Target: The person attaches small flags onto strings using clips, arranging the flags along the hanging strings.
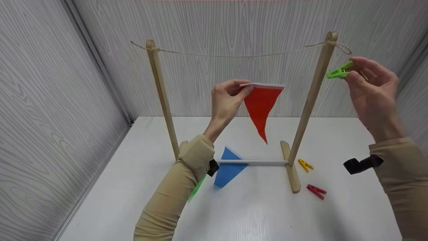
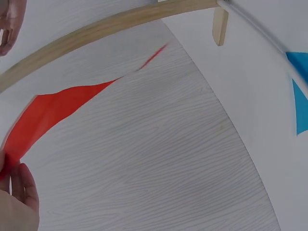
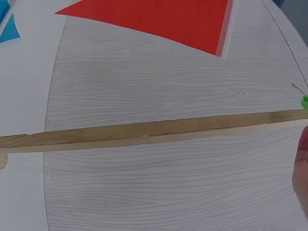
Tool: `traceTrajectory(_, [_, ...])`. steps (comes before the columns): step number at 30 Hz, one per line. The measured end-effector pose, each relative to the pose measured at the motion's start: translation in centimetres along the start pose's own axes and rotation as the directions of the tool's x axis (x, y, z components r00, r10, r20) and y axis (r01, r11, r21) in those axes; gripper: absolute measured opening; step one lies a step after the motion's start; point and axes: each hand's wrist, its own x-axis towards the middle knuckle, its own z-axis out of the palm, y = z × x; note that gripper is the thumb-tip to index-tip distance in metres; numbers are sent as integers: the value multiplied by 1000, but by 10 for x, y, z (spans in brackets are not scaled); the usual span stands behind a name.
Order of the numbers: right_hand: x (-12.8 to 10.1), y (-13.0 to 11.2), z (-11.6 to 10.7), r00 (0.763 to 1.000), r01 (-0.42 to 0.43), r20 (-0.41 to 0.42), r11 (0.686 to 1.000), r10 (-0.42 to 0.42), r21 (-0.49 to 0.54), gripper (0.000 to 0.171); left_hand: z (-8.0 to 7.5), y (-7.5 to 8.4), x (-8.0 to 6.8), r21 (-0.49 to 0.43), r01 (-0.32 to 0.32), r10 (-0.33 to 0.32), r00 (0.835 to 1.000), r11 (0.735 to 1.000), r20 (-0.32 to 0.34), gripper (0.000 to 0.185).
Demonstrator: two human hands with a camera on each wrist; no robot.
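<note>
Pinched at its white-edged top corner, a red triangular pennant (image 1: 261, 105) hangs point down from my left hand (image 1: 227, 100), in front of and below the string (image 1: 214, 55). The same red pennant (image 2: 53, 113) stretches away from the fingers in the left wrist view. My right hand (image 1: 376, 87) is raised beside the right wooden post (image 1: 312, 97) and holds a green clothespin (image 1: 340, 71) between thumb and fingers, its nose toward the post. In the right wrist view only part of the right hand (image 3: 301, 173) and the clothespin shows at the edge.
The string is tied between the right post and the left post (image 1: 162, 97); a white bar (image 1: 260, 162) joins them low down. On the white table (image 1: 247, 214) lie a blue pennant (image 1: 229, 170), a partly hidden green one (image 1: 198, 187), a yellow clothespin (image 1: 305, 165) and a red clothespin (image 1: 316, 191).
</note>
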Motion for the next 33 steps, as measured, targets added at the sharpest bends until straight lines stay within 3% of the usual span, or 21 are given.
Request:
traceTrajectory(3, [2,-1,5,998,67,7,996,-67,-66,30,2,0,2,-53,36,-37,999,998,-15,21])
traceTrajectory(8, [8,0,17,979,201,21,959,-201,-198,30,6,2,7,-138,121,-127,991,983,-33,23])
traceTrajectory(12, [17,-1,27,972,230,28,932,-231,-281,30,10,4,11,-195,165,-178,983,967,-52,23])
traceTrajectory(21, [38,-7,37,971,238,74,881,-228,-409,25,25,6,17,-296,249,-270,962,922,-29,25])
traceTrajectory(29, [55,-7,47,987,158,81,899,-137,-408,26,39,12,24,-330,277,-303,953,902,-28,26])
traceTrajectory(33, [61,-8,50,993,113,77,874,-86,-473,26,44,16,27,-351,288,-317,948,891,-27,26])
